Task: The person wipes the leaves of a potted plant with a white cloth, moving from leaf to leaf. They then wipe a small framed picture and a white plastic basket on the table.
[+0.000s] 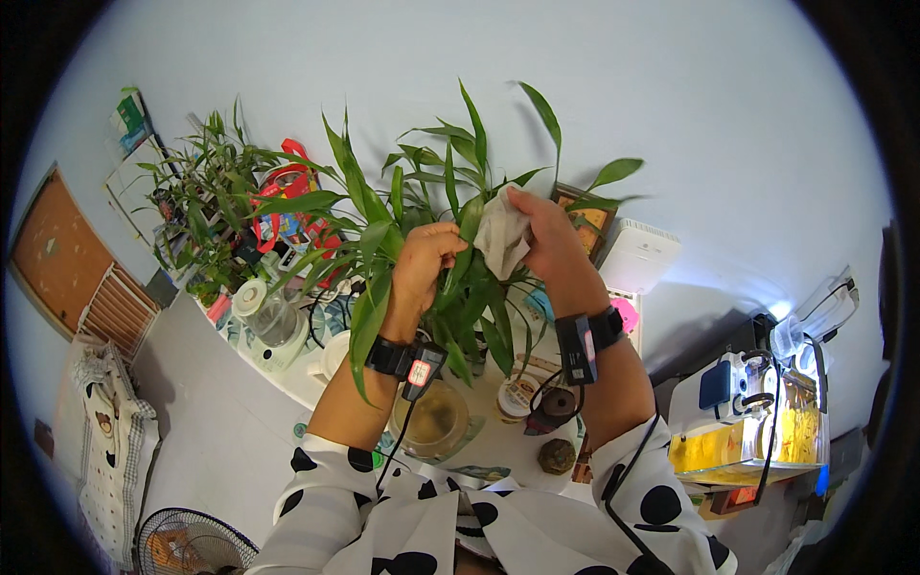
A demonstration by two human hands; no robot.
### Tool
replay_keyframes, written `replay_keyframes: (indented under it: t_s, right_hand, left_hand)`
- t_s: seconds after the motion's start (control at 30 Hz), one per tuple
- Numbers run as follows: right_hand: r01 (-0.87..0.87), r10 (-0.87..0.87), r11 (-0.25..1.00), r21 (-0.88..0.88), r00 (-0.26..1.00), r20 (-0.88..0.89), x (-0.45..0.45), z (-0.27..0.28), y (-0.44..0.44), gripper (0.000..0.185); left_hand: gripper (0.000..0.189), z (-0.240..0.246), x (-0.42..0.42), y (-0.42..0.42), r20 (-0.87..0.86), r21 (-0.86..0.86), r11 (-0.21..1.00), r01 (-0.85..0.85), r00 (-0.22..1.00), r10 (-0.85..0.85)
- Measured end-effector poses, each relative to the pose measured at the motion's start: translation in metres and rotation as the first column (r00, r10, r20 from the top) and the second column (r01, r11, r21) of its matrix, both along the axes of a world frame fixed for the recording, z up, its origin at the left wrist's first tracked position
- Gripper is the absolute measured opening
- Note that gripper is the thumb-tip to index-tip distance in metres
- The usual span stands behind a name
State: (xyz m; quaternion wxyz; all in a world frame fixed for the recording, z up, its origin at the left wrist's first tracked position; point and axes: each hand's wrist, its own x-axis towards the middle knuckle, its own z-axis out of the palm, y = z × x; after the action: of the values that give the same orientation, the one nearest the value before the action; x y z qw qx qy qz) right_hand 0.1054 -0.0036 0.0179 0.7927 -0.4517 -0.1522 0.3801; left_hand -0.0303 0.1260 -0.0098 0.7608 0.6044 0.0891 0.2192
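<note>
A leafy green plant [374,208], which looks like lucky bamboo, stands in front of me with its long leaves spreading up against the wall. My left hand [428,266] is closed on one of its leaves [468,219] near the middle. Just to the right, my right hand [543,233] holds a crumpled whitish cloth [501,233] against the foliage beside that leaf. Both wrists wear black straps with cabled devices. The plant's base is hidden behind leaves and my forearms.
On the white table [302,381] stand a glass kettle [269,316], a round bowl [431,420], a lidded tub [516,397] and a small dark pot [557,406]. A second plant [208,194] is at left, a lit fish tank [747,445] at right, a fan [190,543] at lower left.
</note>
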Motion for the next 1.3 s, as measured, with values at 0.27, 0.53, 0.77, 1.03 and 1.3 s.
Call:
replay_keyframes:
  t_s: [0.27,0.53,0.77,1.03,1.3]
  right_hand:
    - [-0.181,0.186,0.982,-0.055,0.978,0.091,0.016,-0.001,0.020,0.016]
    - [-0.050,0.071,0.993,-0.111,0.979,0.191,0.003,-0.004,0.012,0.015]
    - [-0.072,0.086,0.993,-0.099,0.985,0.147,-0.008,-0.014,-0.003,0.017]
    - [-0.094,0.113,0.991,-0.098,0.971,0.211,-0.012,-0.023,-0.016,0.022]
    - [-0.038,0.049,0.997,-0.069,0.985,0.167,-0.029,-0.024,-0.023,0.027]
  left_hand:
    - [0.027,-0.013,-0.002,0.006,0.001,0.068,0.994,0.088,0.996,-0.088]
    - [0.014,0.002,-0.013,-0.002,-0.075,0.163,0.986,0.021,0.997,-0.009]
    - [0.016,0.012,0.041,0.018,0.105,0.586,0.777,-0.228,0.973,0.206]
    - [0.034,0.008,0.065,0.027,-0.106,0.817,0.566,0.113,0.993,-0.046]
    - [0.017,-0.007,0.061,0.017,0.201,0.941,0.242,-0.239,0.965,0.171]
